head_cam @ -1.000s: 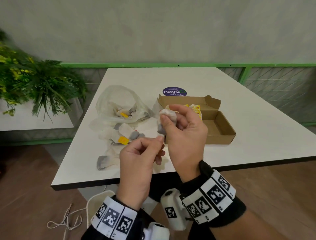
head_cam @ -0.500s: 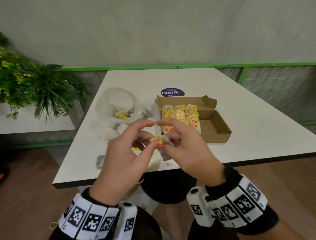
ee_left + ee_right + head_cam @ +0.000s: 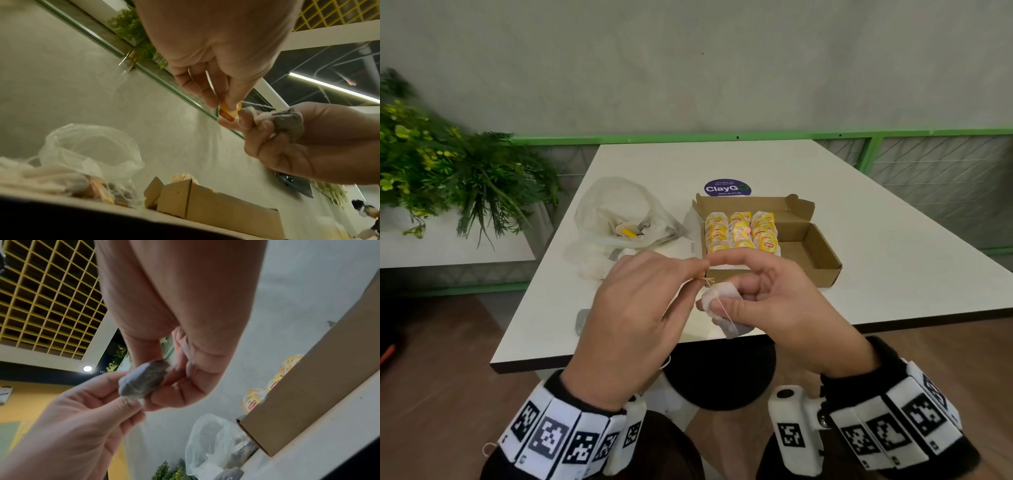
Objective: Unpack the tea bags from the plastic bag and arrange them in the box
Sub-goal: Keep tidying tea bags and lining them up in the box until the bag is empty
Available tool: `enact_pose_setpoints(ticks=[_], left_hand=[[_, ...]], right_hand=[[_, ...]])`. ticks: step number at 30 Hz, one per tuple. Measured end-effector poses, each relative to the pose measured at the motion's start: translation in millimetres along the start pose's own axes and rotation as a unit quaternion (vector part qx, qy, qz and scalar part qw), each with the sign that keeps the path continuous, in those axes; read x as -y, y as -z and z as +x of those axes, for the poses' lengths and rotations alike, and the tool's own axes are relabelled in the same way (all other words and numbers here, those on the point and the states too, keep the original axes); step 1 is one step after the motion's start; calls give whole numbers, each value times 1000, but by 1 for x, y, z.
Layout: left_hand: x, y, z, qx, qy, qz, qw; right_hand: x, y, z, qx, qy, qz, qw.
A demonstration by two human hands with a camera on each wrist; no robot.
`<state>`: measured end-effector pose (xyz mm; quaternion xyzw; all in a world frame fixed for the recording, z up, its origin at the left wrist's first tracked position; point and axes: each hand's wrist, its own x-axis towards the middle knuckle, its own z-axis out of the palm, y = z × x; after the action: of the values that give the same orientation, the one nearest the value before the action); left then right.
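Tea bags (image 3: pixel 741 231) already fill three rows at the left of the box (image 3: pixel 804 253), their yellow tags reading Lipton; more wait in the plastic bag (image 3: pixel 616 212) and loose beside it. My right hand (image 3: pixel 774 301) grips another tea bag (image 3: pixel 722 303) above the table's near edge while my left hand (image 3: pixel 640 308) pinches its tag (image 3: pixel 229 112); a sticker (image 3: pixel 727 188) reads ClayGo.

The left hand (image 3: pixel 640 308) covers the yellow tag (image 3: pixel 229 112) in the head view. Loose tea bags (image 3: pixel 594 269) just beyond the left hand are partly hidden. Contents of the plastic bag (image 3: pixel 619 212) blur. The right hand (image 3: pixel 180 308) runs off the wrist view's top edge.
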<state>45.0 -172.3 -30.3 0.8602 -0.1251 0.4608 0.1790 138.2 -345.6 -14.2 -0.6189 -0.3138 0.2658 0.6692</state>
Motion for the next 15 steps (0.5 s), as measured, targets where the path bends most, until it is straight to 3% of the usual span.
enact_pose_setpoints(ticks=[6,11,15], left_hand=[[-4,-4,-4,14,127,-187,974],[-3,-7,-6,23,109,-157,981],[0,-6,-8,36,104,-153,982]], right_hand=[[0,-2,-6,10,24,18,999],[-3,-7,-8,-13,26,45,999],[-6,-10,-9,-11,23,-22,999]])
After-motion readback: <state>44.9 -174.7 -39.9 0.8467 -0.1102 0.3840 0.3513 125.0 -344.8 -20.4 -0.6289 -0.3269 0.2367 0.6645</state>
